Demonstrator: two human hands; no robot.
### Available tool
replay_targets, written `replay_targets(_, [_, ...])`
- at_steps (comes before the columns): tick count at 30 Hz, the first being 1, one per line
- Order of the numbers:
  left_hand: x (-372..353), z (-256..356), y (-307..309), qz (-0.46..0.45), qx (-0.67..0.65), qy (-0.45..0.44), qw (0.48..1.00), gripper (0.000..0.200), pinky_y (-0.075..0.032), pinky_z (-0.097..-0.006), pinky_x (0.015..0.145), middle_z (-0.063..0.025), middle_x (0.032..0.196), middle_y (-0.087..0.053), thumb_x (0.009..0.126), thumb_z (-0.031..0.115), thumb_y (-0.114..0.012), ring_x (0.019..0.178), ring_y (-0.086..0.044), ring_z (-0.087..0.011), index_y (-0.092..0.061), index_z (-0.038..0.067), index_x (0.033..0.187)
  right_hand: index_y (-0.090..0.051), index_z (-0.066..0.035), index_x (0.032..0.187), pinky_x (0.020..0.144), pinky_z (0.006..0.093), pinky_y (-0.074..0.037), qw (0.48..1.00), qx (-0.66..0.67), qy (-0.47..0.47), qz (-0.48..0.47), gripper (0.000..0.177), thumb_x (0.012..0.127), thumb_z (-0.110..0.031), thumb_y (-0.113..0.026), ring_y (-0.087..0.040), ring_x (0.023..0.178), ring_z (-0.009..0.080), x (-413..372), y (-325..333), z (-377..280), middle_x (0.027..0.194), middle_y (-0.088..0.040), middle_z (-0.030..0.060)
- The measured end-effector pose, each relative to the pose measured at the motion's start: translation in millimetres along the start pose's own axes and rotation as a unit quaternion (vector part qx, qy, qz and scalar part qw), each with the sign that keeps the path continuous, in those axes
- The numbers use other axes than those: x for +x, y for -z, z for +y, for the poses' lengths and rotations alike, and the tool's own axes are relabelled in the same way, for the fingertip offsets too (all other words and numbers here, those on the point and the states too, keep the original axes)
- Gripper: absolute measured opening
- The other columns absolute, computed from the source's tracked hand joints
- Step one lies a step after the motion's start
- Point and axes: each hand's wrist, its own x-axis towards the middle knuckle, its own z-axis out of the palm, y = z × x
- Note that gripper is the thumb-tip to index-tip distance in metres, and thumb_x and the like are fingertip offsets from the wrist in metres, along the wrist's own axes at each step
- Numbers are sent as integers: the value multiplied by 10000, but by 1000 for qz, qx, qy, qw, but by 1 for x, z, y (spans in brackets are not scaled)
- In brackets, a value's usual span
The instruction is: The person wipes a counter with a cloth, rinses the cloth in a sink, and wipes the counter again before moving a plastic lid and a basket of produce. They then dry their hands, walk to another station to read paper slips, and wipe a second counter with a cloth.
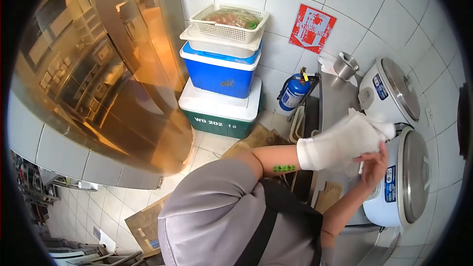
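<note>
A white glove (327, 149) on left hand (358, 135), right hand (373, 166) fingers (382, 149) pinching its tip

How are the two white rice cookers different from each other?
The bare right hand is at the nearer rice cooker, not the farther rice cooker. The nearer rice cooker has a tall blue label on its side; the farther rice cooker has a smaller one beside a grey panel. A steel cup stands by the farther rice cooker, not the nearer one. Both are white with shut silvery lids.
</note>
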Motion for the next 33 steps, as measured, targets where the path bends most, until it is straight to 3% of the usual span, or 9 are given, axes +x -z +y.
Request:
replay_targets(3, [-1,29,-4,36,437,-147,886,214,-427,-297,807,-112,881,-569,580,143,-613,917,-548,-277,-599,47,771,-240,10,1346,826,340,-472,895,-110,62,427,648,860,-342,-483,-466,1136,314,41,-67,-26,1283,-397,219])
replay_targets(6, [34,-22,-81,451,-128,-76,880,280,-395,-271,864,-47,951,-531,811,160,-540,990,-499,-138,-492,39,1060,-295,5,1323,938,277,-368,829,-434,-14,352,549,871,-271,-436,-351,1242,251,35,-86,11,1329,-375,146])
replay_targets(7, [29,-38,-80,270,-449,-92,847,362,-336,-258,920,-50,984,-520,837,163,-524,1015,-481,-151,-409,31,1154,-352,1,1286,942,271,-351,792,-452,-84,401,467,894,-244,-412,-395,1206,229,49,-114,-2,1323,-388,130])
replay_targets(11, [31,-36,-100,162,-576,-189,779,403,-283,-263,959,-61,1032,-503,851,108,-487,1060,-449,-170,-335,14,1212,-374,3,1257,931,277,-358,862,-445,-70,230,442,887,-235,-422,-409,1183,234,19,-161,-33,1291,-407,132])
replay_targets(13, [21,-10,-95,155,-288,-214,920,440,-248,-301,1005,-94,1099,-452,847,69,-457,1146,-384,-231,-287,-19,1243,-385,4,1242,925,281,-361,906,-391,-99,127,430,884,-231,-427,-416,1171,236,-8,-170,-50,1275,-417,134])
replay_targets(20, [37,-26,-104,-27,11,-190,981,592,-140,-342,1074,-182,1426,-167,864,110,-417,1327,-155,-284,-140,-10,1374,-424,6,1191,904,292,-373,864,-461,-124,160,389,872,-215,-445,-441,1131,245,-25,-147,-58,1220,-451,138])
replay_targets(26, [-85,-120,-57,-200,67,84,974,349,-384,-323,929,-116,1181,-544,892,203,-486,1097,-509,-255,-493,61,1212,-457,9,1148,887,302,-384,516,-720,176,430,355,862,-202,-460,-462,1096,253,33,-29,-131,1172,-480,141])
replay_targets(29, [-179,-137,12,-164,80,285,941,380,-393,-330,915,-127,1167,-551,883,254,-499,1074,-523,-269,-491,72,1216,-474,10,1126,878,306,-389,321,-807,83,489,338,857,-195,-467,-473,1079,257,36,96,-202,1149,-494,143])
replay_targets(33, [-300,-108,84,-97,188,409,888,469,-428,-374,839,-173,1055,-592,816,430,-516,981,-554,-319,-594,36,1057,-496,11,1097,866,313,-396,297,-851,-68,428,317,850,-186,-478,-487,1055,262,6,152,-189,1117,-514,145])
